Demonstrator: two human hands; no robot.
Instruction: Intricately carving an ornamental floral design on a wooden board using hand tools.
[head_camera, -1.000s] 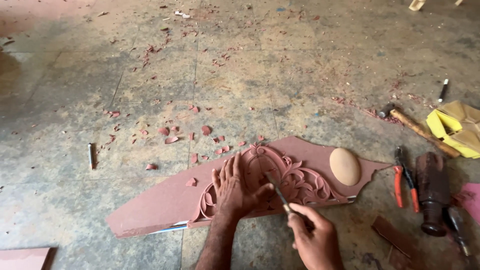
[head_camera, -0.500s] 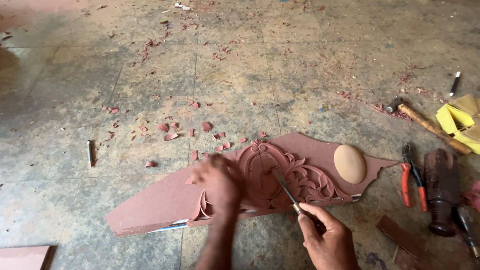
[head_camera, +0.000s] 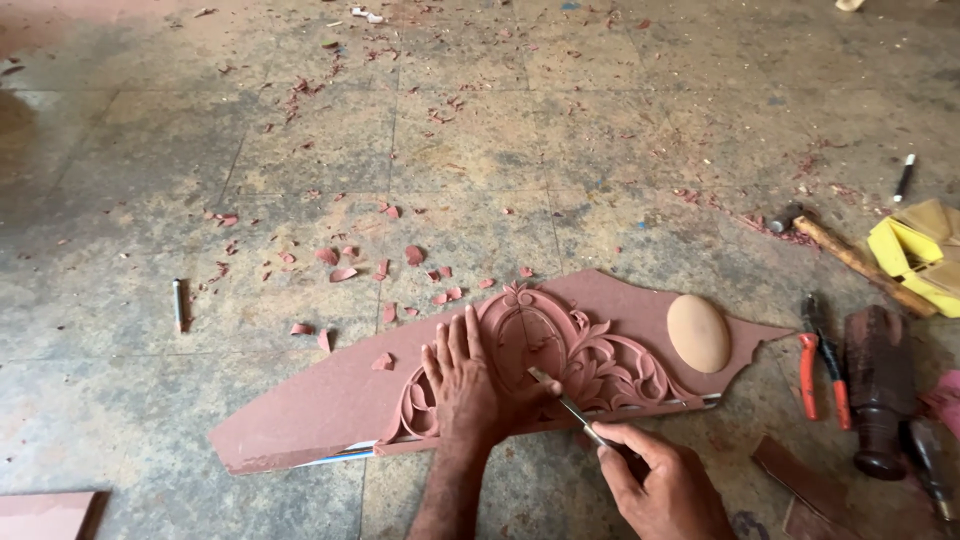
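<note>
While my view looks down from the head camera, I see the reddish carved wooden panel (head_camera: 480, 385) lying flat on the stone floor (head_camera: 500, 150), and everything else I place against it. My left hand (head_camera: 468, 385) rests spread and flat on the carved scrollwork near the panel's middle, fingers extended, gripping nothing, only pressing down. My right hand (head_camera: 665, 485) sits just off the panel's near edge, closed around the handle of a slim chisel (head_camera: 568, 405) whose metal tip touches the carving right beside my left thumb. On the panel's right end lies a smooth tan oval stone (head_camera: 698, 333). Beyond the far edge of the panel, reddish wood chips (head_camera: 345, 265) are scattered over the floor, and a small dark metal tool (head_camera: 179, 303) lies well to the left of them. To the right of the panel's pointed end lie red-handled pliers (head_camera: 820, 355), then a dark wooden mallet (head_camera: 880, 390) just beside them. Farther right and up from the panel, a hammer with a wooden handle (head_camera: 855, 258) lies next to folded yellow sheets (head_camera: 915, 255), with a black-and-white pen (head_camera: 904, 177) beyond those.
</note>
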